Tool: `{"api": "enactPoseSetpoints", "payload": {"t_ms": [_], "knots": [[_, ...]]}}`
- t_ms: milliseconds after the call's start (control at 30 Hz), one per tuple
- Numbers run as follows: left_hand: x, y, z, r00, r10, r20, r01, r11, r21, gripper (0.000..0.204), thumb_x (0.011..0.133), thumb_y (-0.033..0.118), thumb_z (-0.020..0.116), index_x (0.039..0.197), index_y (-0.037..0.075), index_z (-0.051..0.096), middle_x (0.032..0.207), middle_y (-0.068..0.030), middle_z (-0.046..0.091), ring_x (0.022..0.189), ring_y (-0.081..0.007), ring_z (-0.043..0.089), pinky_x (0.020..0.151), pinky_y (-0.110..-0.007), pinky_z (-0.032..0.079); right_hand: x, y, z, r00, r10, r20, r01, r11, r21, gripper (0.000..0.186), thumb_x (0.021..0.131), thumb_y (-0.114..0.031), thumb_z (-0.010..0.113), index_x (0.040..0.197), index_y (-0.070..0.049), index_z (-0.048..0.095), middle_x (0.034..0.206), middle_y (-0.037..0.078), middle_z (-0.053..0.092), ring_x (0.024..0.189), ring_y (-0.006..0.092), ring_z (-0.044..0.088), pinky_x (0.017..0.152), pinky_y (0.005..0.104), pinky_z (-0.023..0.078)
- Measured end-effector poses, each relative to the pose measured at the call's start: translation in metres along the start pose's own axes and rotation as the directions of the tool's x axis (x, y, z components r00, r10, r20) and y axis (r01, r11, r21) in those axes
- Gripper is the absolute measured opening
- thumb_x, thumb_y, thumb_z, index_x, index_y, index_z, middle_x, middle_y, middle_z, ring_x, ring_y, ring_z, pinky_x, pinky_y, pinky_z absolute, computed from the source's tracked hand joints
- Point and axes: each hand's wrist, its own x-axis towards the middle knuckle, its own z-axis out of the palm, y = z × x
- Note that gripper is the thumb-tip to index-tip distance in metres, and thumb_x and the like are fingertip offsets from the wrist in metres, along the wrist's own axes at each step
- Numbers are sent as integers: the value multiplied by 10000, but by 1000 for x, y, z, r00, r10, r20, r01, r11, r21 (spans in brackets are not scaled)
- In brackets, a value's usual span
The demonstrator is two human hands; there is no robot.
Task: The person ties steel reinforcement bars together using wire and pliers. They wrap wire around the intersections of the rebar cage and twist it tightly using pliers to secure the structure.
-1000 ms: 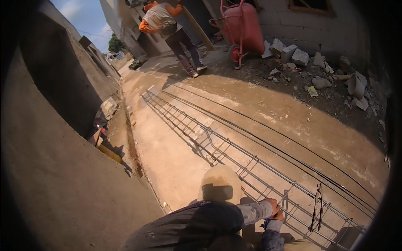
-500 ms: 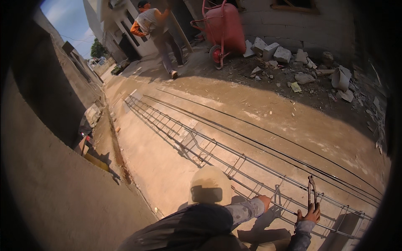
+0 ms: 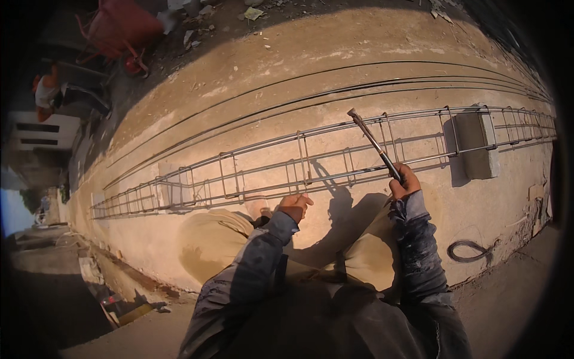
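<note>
Concrete slab carries a long rebar cage (image 3: 335,158); right hand (image 3: 405,182) grips pliers (image 3: 373,143), left hand (image 3: 295,206) pinches a stirrup (tying step); next, twisting wire.

Low, warm sunlight falls across a pale concrete slab (image 3: 478,197), with long shadows. Bare dirt and rubble (image 3: 239,18) lie toward twelve o'clock. A red wheelbarrow (image 3: 122,27) stands at eleven o'clock, and a white building (image 3: 36,128) sits at nine o'clock.
</note>
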Motion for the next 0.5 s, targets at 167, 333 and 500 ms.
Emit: {"api": "enactPoseSetpoints", "payload": {"t_ms": [167,333,500], "knots": [[-27,0,19,974,191,-124,-172,974,150,255,879,241,479,783,23,567,515,42,403,410,-45,323,382,-196,265,-53,-14,17,984,-179,24,146,866,478,186,784,-27,490,967,5,488,898,79,500,867,179,554,741,292,432],[-42,10,29,978,133,-163,-124,990,65,221,890,200,439,810,32,558,531,60,398,411,-32,309,379,-195,258,-53,-54,52,976,127,175,-217,538,815,381,825,-37,497,1154,-5,308,992,132,530,840,189,578,731,308,468],[-46,3,27,882,402,-246,-231,824,518,169,869,135,448,809,24,561,640,-64,532,578,-165,515,546,-269,401,-95,3,103,968,9,250,-166,771,615,312,778,98,430,1061,-19,371,953,122,556,790,188,591,703,285,491]]}}
